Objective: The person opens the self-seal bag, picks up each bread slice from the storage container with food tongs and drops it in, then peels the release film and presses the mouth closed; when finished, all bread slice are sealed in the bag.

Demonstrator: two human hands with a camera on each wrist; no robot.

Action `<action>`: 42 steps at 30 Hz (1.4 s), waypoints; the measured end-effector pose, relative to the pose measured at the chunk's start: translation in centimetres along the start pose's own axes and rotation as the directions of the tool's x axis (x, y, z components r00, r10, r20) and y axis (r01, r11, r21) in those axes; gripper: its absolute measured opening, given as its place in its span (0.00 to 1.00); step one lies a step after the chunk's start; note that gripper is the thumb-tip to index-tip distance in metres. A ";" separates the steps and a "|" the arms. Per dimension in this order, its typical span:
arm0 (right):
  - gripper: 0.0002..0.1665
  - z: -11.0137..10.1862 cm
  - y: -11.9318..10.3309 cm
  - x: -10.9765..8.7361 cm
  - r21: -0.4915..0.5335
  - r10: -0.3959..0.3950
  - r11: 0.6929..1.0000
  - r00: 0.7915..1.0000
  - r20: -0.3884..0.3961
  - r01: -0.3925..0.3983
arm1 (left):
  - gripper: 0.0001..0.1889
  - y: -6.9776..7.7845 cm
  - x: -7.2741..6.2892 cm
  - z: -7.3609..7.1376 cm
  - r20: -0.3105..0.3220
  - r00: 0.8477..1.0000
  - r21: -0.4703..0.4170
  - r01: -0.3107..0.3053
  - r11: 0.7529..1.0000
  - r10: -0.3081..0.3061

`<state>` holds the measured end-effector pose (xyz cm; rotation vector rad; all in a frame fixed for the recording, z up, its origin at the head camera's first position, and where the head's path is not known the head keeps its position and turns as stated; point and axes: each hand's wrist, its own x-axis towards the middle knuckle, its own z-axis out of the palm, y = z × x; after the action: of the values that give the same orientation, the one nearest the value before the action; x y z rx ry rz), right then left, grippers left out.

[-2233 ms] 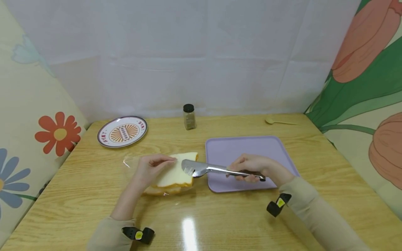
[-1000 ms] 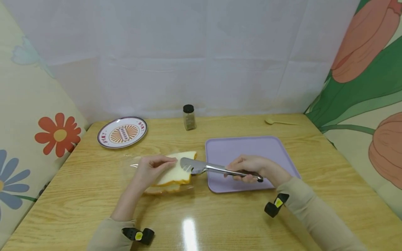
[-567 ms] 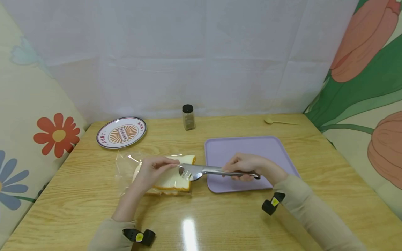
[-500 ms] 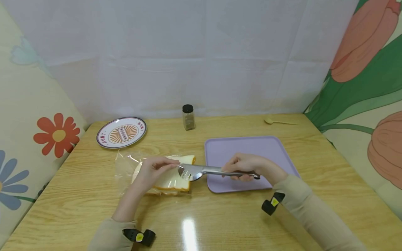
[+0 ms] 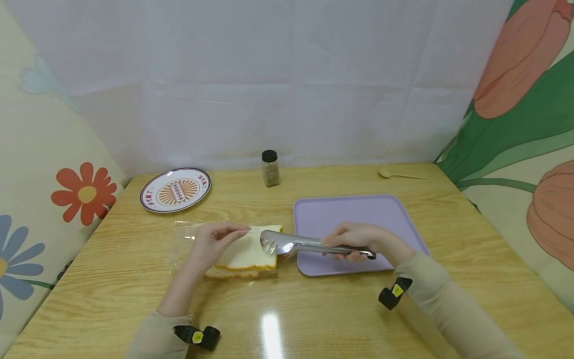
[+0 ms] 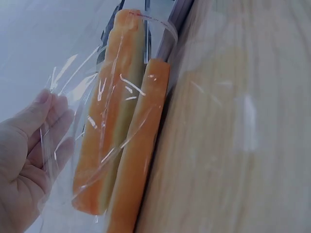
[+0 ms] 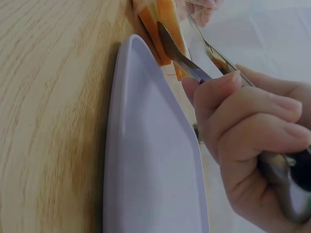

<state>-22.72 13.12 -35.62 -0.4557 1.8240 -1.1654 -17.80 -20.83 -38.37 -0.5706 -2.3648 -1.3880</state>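
Observation:
Two bread slices lie stacked in a clear plastic bag [image 5: 181, 242]: an upper slice [image 5: 246, 253] and a lower slice [image 5: 236, 274]. Over the upper slice, my left hand [image 5: 208, 249] pinches the bag's film between thumb and fingers; the left wrist view shows the film [image 6: 63, 92] stretched beside the crusts. My right hand [image 5: 354, 240] grips metal tongs [image 5: 305, 243] by their handle. The tongs' serrated, flat ends reach into the bag's opening. In the right wrist view, one blade [image 7: 172, 51] sits between the slices and the other stands beyond the upper slice.
A purple tray [image 5: 350, 209] lies under and behind my right hand. At the back stand a decorated plate [image 5: 177, 190], a black-capped seasoning jar [image 5: 270, 169] and a small spoon [image 5: 401, 175]. A white sheet [image 5: 287, 99] hangs behind the wooden table [image 5: 332, 314].
Both hands keep their holds and shift only slightly. The upper slice lies flatter than a second ago. In the last half second, the tongs have moved slightly right and the bag film has shifted.

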 end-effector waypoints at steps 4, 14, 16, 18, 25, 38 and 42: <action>0.26 -0.4 0.4 -1.0 0.008 0.006 1.000 1.000 -0.010 -0.006 | 0.05 -0.1 0.0 -0.2 0.000 1.000 -0.019 0.027 0.999 -0.027; 0.30 -1.2 2.3 -4.1 0.002 -0.028 1.000 0.996 -0.082 0.028 | 0.05 0.0 -0.1 -0.3 -0.030 0.999 -0.009 0.018 1.000 -0.019; 0.30 -1.3 2.9 -4.9 0.014 -0.043 0.999 0.994 -0.100 0.044 | 0.05 -0.1 -0.2 -0.3 -0.035 0.999 0.009 0.015 1.000 -0.015; 0.30 -1.4 3.6 -5.7 0.015 -0.063 0.998 0.989 -0.130 0.066 | 0.05 -0.1 -0.3 -0.4 -0.040 0.999 0.020 0.016 1.000 -0.015; 0.27 -2.5 5.6 -9.4 -0.148 -0.144 0.984 0.920 -0.364 0.096 | 0.04 0.3 -0.1 -0.4 -0.048 0.998 0.005 0.026 1.000 -0.026; 0.35 -5.8 9.2 -16.0 -0.219 -0.055 0.967 0.726 -0.685 -0.133 | 0.04 0.3 0.1 -0.4 -0.056 0.998 0.015 0.025 1.000 -0.024; 0.34 -6.7 10.5 -16.8 -0.208 -0.036 0.964 0.694 -0.719 -0.165 | 0.04 0.2 0.1 -0.5 -0.058 0.998 0.035 0.024 0.999 -0.022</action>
<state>-17.77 33.43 -35.42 -0.0477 2.6786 -1.1429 -17.74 -21.14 -37.93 -0.4882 -2.3532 -1.3503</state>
